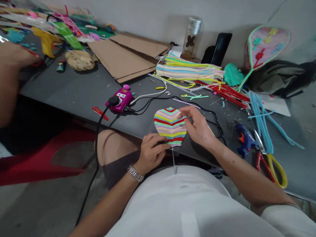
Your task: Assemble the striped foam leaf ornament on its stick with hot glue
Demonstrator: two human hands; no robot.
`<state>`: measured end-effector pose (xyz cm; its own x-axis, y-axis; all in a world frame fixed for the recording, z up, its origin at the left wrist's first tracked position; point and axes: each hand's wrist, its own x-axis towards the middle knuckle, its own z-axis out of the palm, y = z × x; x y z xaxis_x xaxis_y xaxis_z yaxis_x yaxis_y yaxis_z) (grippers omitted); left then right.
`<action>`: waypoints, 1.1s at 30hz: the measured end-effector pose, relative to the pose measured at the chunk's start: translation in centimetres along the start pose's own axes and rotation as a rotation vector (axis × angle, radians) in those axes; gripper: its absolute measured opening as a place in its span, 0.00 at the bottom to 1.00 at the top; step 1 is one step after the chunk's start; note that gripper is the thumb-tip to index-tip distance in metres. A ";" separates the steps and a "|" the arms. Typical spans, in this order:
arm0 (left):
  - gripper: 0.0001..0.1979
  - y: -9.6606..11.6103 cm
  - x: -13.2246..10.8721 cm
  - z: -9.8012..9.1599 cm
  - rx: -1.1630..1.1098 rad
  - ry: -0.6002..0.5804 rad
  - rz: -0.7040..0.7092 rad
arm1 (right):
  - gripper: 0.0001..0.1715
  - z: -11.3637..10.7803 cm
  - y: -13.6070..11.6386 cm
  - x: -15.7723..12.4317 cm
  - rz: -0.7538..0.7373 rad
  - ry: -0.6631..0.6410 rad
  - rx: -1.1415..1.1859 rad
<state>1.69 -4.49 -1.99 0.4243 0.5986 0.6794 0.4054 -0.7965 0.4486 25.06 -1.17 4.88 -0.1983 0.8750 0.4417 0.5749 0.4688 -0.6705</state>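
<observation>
Over our white shirt (187, 204), our left hand (151, 149) curls on the lower edge of the striped heart panel (170, 126), and our right hand (197, 126) pinches its right rim, at the bench (74, 89) edge. Stripes seem complete; border and handle, we judge, remain.

Both hands hold a striped heart-shaped piece (170, 126) at the table's (74, 92) near edge: the left hand (151, 152) grips its lower edge, the right hand (197, 126) pinches its right side; a blue glue gun (244, 140) and scissors (270, 161) lie to the right
</observation>
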 end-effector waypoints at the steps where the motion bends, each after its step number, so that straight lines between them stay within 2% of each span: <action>1: 0.13 0.0 0.0 0.0 0.002 -0.002 -0.001 | 0.27 0.2 0.7 1.2 -0.008 0.010 -0.028; 4: 0.13 0.1 0.0 -0.1 0.003 -0.004 -0.007 | 0.33 1.3 2.8 4.1 -0.037 0.004 -0.121; 7: 0.13 0.1 0.1 -0.1 -0.002 -0.003 -0.009 | 0.36 2.4 3.9 5.0 -0.062 -0.016 -0.160; 16: 0.13 0.1 0.0 0.0 -0.012 -0.004 -0.009 | 0.36 3.1 4.5 4.7 -0.091 -0.075 -0.186; 21: 0.13 0.1 0.1 0.0 -0.008 -0.011 -0.012 | 0.36 2.9 4.5 4.5 -0.099 -0.036 -0.184; 25: 0.13 0.2 0.2 -0.1 -0.013 -0.012 -0.013 | 0.35 2.8 4.3 4.3 -0.083 -0.077 -0.198; 33: 0.13 0.0 -0.1 0.1 -0.018 -0.011 -0.021 | 0.36 2.9 4.4 4.0 -0.092 -0.068 -0.196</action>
<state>1.70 -4.53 -2.11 0.4245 0.6158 0.6638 0.3994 -0.7853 0.4731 24.50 4.74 1.96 -0.3067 0.8388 0.4499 0.6938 0.5206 -0.4976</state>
